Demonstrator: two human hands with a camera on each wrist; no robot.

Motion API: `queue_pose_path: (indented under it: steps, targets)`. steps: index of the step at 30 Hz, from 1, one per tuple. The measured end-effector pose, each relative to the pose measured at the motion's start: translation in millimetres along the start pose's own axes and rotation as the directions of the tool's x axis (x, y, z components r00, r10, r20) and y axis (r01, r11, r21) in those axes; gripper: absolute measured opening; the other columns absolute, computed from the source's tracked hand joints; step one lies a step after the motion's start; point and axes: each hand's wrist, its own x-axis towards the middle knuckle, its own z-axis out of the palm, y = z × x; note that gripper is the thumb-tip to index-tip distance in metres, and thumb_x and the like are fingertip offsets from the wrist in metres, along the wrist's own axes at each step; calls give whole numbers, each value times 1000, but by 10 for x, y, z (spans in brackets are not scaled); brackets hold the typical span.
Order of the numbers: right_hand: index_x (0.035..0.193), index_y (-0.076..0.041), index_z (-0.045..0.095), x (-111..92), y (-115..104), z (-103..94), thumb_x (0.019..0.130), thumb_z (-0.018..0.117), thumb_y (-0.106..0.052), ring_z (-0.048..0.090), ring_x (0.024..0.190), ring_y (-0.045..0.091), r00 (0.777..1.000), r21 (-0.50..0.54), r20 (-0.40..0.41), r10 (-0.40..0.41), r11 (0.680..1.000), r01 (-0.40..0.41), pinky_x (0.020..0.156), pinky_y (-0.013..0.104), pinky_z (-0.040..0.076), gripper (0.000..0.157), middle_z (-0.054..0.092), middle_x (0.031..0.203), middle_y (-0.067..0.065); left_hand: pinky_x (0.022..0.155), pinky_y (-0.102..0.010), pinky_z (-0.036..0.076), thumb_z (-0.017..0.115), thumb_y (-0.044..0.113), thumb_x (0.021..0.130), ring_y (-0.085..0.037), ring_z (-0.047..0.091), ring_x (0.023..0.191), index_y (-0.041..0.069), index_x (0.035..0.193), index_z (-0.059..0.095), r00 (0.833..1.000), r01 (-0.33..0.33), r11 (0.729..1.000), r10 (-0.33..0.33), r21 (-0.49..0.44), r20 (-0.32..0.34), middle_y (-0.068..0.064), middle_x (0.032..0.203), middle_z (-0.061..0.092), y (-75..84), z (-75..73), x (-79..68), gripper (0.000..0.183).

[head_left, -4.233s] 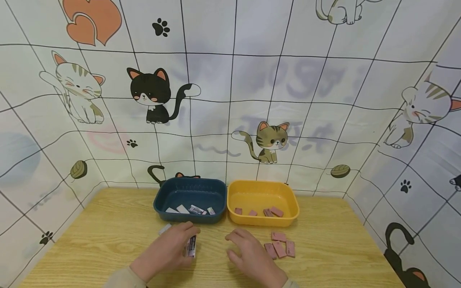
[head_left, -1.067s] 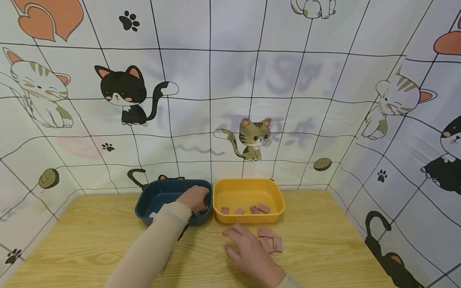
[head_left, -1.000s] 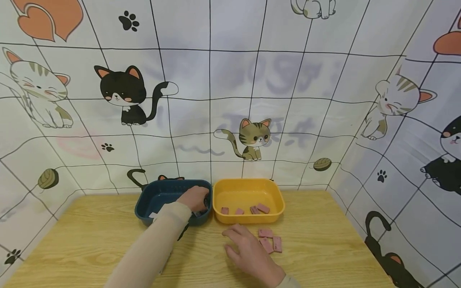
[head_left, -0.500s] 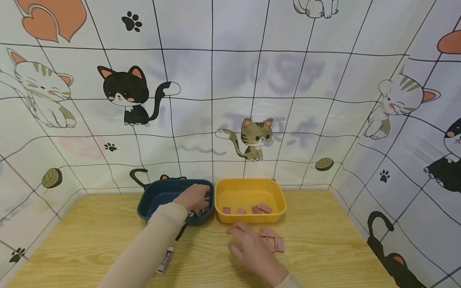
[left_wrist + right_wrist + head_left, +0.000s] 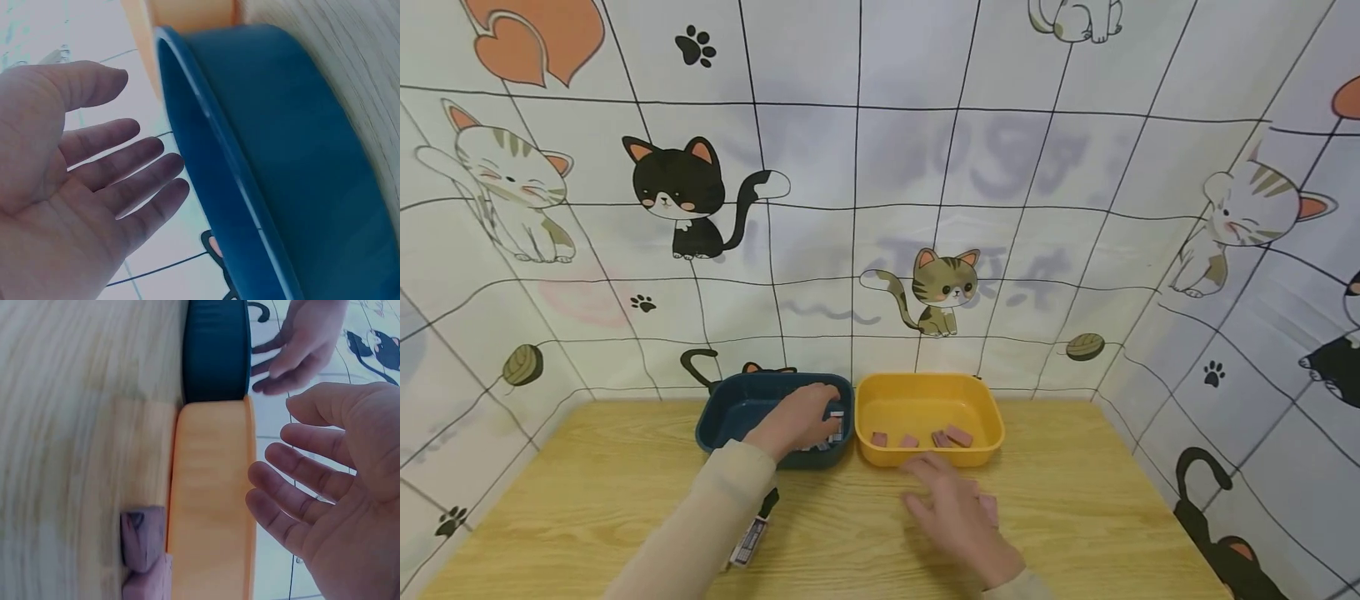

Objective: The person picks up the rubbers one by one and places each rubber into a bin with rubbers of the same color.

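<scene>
My left hand (image 5: 797,421) is over the right part of the blue bin (image 5: 730,408). Its fingers are spread and hold nothing, as the left wrist view shows. Just beneath it, small white-and-dark printed blocks (image 5: 837,427) lie in that bin. My right hand (image 5: 951,512) hovers in front of the yellow bin (image 5: 895,392), its fingers loosely bent around nothing. Pink rectangular blocks (image 5: 988,507) lie on the table beside and under it, partly hidden. In the right wrist view, two pink blocks (image 5: 144,540) show next to the yellow bin's wall.
Several pink pieces (image 5: 958,435) lie in the yellow bin. On the wooden table (image 5: 842,542), a white-and-dark printed block (image 5: 748,542) lies beside my left sleeve (image 5: 700,508). Behind the touching bins hangs a cat-patterned cloth (image 5: 820,250).
My left hand carried a printed block from the table to the blue bin and has let go, its fingers opening. My right hand has moved forward over the pink blocks. The head view has shifted.
</scene>
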Motion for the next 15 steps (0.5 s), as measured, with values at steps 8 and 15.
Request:
queue_pose_path:
  steps: [8, 15]
  targets:
    - [115, -7, 73, -3, 26, -118, 92, 75, -5, 51, 140, 36, 996, 40, -35, 86, 996, -85, 109, 53, 46, 23, 70, 123, 6, 113, -49, 43, 66, 24, 101, -33, 53, 136, 3, 140, 60, 991, -89, 995, 85, -35, -100, -15, 147, 57, 86, 0, -288, 45]
    - [115, -3, 73, -43, 129, -115, 89, 77, -3, 60, 130, 31, 992, 19, -92, 88, 996, -87, 80, 33, 59, 26, 61, 143, 15, 110, -49, 47, 68, 19, 98, -33, 57, 131, 3, 134, 63, 980, -112, 991, 99, -67, -172, -15, 142, 59, 162, 22, -486, 40]
